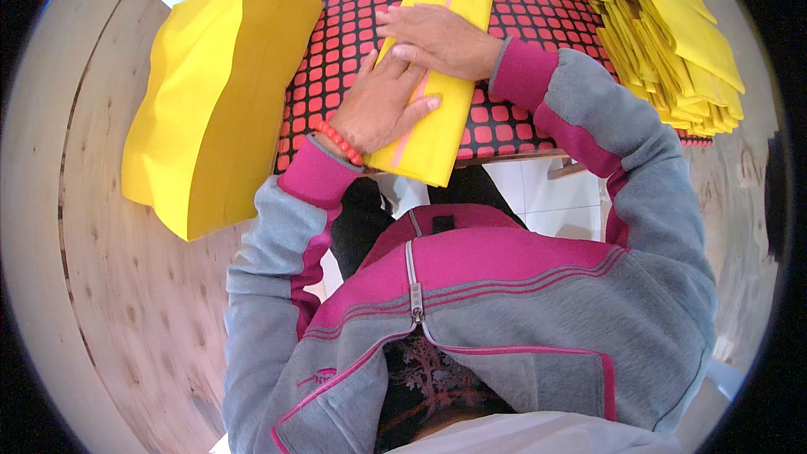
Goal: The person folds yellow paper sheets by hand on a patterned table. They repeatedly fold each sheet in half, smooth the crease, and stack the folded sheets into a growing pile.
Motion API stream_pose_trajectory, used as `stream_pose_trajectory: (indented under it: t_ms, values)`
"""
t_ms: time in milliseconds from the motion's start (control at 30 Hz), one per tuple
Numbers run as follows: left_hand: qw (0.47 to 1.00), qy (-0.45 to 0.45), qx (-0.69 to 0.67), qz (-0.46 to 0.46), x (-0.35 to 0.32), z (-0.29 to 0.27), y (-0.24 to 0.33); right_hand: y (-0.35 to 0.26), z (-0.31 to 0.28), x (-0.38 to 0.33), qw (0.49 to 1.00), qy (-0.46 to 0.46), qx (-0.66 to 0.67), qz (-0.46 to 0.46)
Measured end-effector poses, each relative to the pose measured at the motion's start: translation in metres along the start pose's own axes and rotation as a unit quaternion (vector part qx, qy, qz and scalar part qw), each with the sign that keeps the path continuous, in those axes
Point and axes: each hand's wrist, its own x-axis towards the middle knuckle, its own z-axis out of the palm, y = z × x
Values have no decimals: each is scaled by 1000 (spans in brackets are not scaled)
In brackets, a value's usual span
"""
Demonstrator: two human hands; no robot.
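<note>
A long folded piece of yellow fabric [448,128] with a pink stripe along it lies lengthwise before me, its near end reaching the table's front edge. My left hand [376,109], with red beads at the wrist, rests flat on its near left part, thumb spread across the stripe. Farther up, my right hand [441,39] lies across the same piece, fingers extended to the left. The two hands touch, the right one partly covering the left fingertips. Neither hand grasps anything.
Beneath the fabric is a red-and-black checkered table cover [521,17]. At the far right stands a pile of folded yellow fabric pieces [681,34]. On the left, a large yellow sheet or bag [210,92] bulges over the table's edge, next to a wooden surface [151,311].
</note>
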Motion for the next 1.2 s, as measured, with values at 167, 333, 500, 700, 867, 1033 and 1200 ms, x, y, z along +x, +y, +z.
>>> stream_pose_trajectory:
  t_ms: [167, 333, 500, 700, 867, 1033, 1200]
  values:
    - [1000, 3, -23, -8, -1, 2, -1, 12, 0, -9, 995, -74, 27, 55]
    - [1000, 13, 7, -2, -11, -2, 4, 44, -8, -8, 993, -101, -9, 60]
    - [1000, -20, 3, -17, -21, -8, 7, 88, -6, -7, 994, -60, -55, 80]
    - [999, -39, -12, -34, -44, -16, 17, 139, -4, -10, 988, -34, -136, 59]
    - [998, -47, -3, -32, -77, -19, 21, 156, -4, -16, 978, -84, -94, 168]
    - [988, -28, -135, -66, -86, -38, 15, 159, -6, -14, 980, -87, -76, 161]
    - [996, 48, -53, 46, -18, -30, 6, 163, -4, -13, 978, -92, -85, 169]
